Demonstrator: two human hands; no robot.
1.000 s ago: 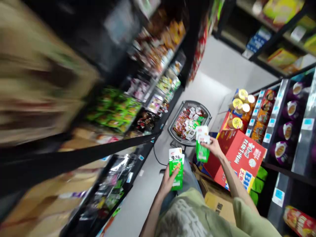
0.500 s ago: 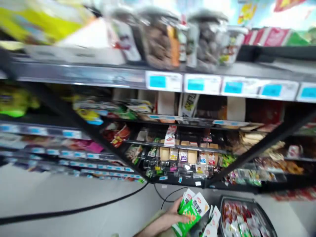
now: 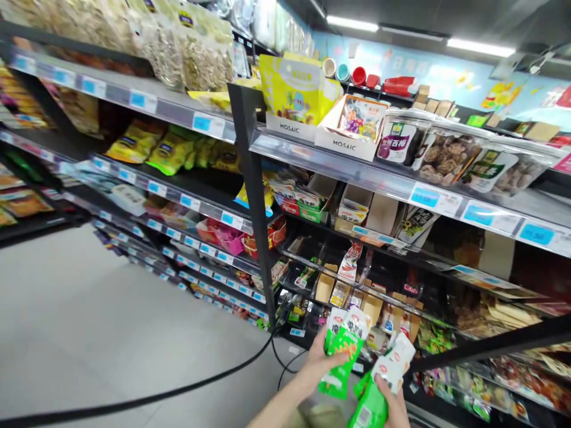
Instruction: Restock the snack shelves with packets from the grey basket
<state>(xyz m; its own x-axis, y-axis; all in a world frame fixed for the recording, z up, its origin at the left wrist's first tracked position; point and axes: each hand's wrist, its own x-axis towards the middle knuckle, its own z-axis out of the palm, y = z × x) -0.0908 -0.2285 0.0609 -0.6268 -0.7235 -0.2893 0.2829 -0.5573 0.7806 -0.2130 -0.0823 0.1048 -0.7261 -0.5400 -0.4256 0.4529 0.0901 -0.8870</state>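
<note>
My left hand (image 3: 316,364) is closed around green-and-white snack packets (image 3: 341,375), its thumb lying across their front. To the right, my right hand (image 3: 394,406) grips another bunch of green-and-white snack packets (image 3: 371,405), fanned at their white upper ends. Both bunches are held up in front of the lower shelves, close together but apart from each other. The fingers behind the packets are hidden.
Shelves of packaged snacks run across the view, with a black upright post (image 3: 255,196) between sections. Plastic tubs (image 3: 450,151) stand on the upper right shelf. A black cable (image 3: 178,382) crosses the grey floor (image 3: 80,309) at left.
The view has swung left and up, and the blur has cleared. My right hand has come into view on the right-hand packets. The dark basket of snacks at lower right is out of view.
</note>
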